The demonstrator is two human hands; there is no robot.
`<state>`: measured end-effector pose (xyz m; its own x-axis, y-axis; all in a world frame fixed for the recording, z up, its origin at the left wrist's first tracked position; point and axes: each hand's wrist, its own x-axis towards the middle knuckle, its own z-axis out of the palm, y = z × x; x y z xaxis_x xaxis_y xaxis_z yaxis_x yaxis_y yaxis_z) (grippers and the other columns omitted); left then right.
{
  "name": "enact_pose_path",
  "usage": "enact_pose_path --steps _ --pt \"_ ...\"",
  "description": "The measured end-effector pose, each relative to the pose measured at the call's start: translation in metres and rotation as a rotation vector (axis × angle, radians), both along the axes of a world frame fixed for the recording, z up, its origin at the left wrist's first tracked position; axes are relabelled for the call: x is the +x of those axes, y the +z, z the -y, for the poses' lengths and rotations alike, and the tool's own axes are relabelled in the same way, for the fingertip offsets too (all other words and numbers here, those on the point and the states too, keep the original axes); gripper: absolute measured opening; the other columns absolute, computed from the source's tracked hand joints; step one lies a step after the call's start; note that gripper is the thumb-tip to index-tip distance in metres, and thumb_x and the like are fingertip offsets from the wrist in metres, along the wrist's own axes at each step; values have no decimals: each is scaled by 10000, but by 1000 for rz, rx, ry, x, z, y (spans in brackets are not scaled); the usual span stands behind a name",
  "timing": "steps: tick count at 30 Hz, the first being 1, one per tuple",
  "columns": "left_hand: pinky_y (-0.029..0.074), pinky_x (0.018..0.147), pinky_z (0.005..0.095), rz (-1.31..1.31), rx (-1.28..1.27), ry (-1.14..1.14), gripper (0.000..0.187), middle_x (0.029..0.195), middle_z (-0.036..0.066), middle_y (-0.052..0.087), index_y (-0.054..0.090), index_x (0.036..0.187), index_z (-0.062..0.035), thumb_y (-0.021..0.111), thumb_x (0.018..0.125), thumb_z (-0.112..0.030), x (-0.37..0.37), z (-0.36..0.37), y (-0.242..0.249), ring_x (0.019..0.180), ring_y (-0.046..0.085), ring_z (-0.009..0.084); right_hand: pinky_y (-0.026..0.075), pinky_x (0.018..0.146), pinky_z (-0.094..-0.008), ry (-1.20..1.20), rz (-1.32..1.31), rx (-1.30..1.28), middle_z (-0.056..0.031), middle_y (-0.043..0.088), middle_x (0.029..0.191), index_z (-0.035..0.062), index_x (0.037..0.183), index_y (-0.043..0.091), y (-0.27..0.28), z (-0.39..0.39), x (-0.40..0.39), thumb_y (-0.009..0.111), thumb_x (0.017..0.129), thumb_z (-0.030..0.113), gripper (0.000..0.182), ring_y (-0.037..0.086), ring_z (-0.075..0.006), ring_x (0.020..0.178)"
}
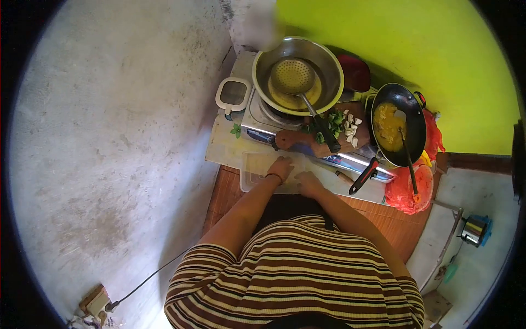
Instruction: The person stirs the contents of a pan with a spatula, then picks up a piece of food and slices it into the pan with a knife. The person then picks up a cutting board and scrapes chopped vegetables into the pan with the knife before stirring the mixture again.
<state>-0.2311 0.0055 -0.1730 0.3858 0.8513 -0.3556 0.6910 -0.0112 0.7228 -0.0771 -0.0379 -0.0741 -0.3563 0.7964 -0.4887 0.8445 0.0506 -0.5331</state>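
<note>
Lime-green paint brightens one wall (405,49) behind the cooking bench (222,147), while a stained grey wall (120,109) closes in the left side. At the bench's near edge lies a translucent container (253,176), just in front of the stove (257,123). The left hand (280,168) reaches over it, palm down with fingers partly bent; the right hand (308,184) is beside it, lower and loosely curled. Whether either has closed on anything, I cannot tell. The container looks like thin plastic: probably light, slightly flexible, and slick if wet or greasy. Its opposite side walls would likely give the steadiest hold, since lifting by one corner could make it bow or twist. Beyond the hands, a wooden board (323,147) carries chopped greens (335,120) and pale pieces (352,130), with a wooden handle (344,177) lying nearer the right hand. A metal basin (262,82) holding a perforated ladle (293,76) sits behind, and a dark pan (415,123) with yellow food (385,131) stands to the right.
</note>
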Motion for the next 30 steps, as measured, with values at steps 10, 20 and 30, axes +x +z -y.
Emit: enact_pose_path --steps 10,20,30 --pt "519 625 344 292 -376 258 370 859 142 604 518 1068 24 588 875 -284 -12 3 7 748 647 208 472 755 -413 -395 -349 208 -183 627 896 24 896 624 -4 -7 7 513 780 63 165 595 -356 855" --pt "565 704 339 763 -608 326 167 919 118 573 436 1059 -15 483 923 -101 16 -14 61 772 662 244 475 667 -399 -760 -537 311 -166 620 841 28 860 587 19 -1 26 539 788 78 99 604 -338 802" --pt "558 756 402 842 -983 290 208 925 88 527 443 1086 -65 454 878 -66 87 -3 69 832 639 245 429 754 -457 -642 -56 556 -160 572 954 97 908 583 -37 62 130 560 698 112 212 530 -357 900"
